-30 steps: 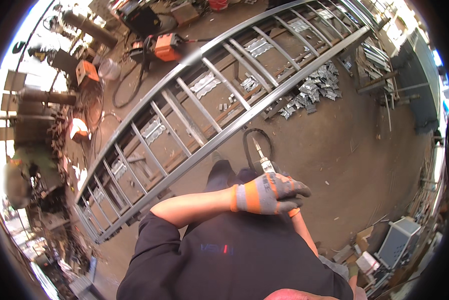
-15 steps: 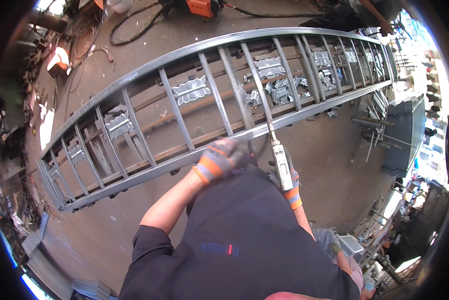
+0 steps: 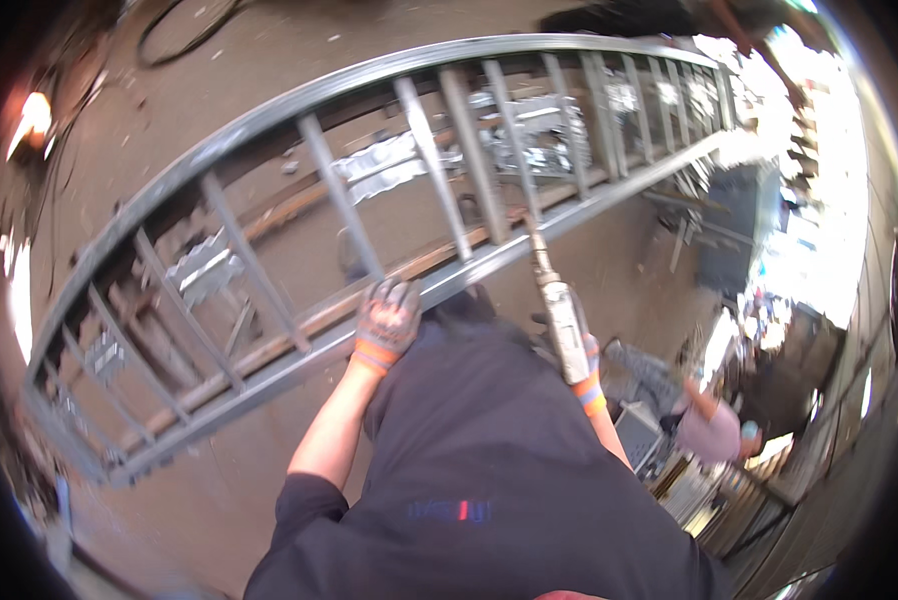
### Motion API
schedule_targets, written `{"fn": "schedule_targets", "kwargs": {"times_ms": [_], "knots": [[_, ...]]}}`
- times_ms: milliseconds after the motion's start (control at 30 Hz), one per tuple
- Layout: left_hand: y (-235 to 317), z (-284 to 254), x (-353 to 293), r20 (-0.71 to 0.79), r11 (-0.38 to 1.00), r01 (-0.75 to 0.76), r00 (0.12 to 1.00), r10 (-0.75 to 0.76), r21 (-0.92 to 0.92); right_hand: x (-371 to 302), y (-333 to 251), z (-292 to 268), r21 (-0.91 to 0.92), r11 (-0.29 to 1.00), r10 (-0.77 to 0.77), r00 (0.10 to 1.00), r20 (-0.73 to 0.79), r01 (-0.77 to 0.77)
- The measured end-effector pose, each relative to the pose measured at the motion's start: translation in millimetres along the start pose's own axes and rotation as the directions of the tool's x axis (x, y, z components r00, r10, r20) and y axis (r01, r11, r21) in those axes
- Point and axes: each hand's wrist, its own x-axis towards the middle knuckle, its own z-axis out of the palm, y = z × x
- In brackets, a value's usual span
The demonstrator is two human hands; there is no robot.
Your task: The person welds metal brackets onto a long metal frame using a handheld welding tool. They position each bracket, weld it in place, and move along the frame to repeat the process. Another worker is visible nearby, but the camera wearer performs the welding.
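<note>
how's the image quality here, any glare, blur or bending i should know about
Head view: the fisheye bows the long grey metal frame into an arc; daylight blows out the right side past the frame's far end; a bright hot spot flares at the upper left; edges smear with motion blur, while the gloved left hand on the frame's near rail and the right hand gripping a tool stay fairly sharp.

A metalworking shop: a long grey steel frame (image 3: 389, 200) of welded bars spans a bare dirt floor (image 3: 619, 250), with bent metal offcuts (image 3: 529, 140) beneath it, cables (top left) trailing across the ground, and another worker (image 3: 709, 425) crouched among stacked material.
</note>
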Motion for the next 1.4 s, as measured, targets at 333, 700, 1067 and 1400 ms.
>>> {"fn": "schedule_targets", "kwargs": {"times_ms": [333,700,1067,1400], "knots": [[-58.6,42.0,-11.0,-0.133,0.976,-0.216,0.968,0.211,-0.018,-9.8,-4.6,65.6,-0.974,0.185,-0.386,0.921,0.05,0.13],[-95.3,62.9,9.7,-0.137,0.906,-0.419,0.903,0.408,-0.063,-7.5,26.6,55.1,-0.943,0.21,-0.555,0.825,0.104,0.26],[-94.4,58.8,-11.5,-0.062,0.948,-0.319,0.946,0.317,-0.021,-4.6,29.4,43.3,-0.945,0.189,-0.574,0.811,0.114,0.267],[-96.0,63.7,-10.3,-0.113,0.945,-0.325,0.94,0.322,-0.013,6.0,38.5,31.6,-0.913,0.208,-0.65,0.747,0.138,0.35]]}}
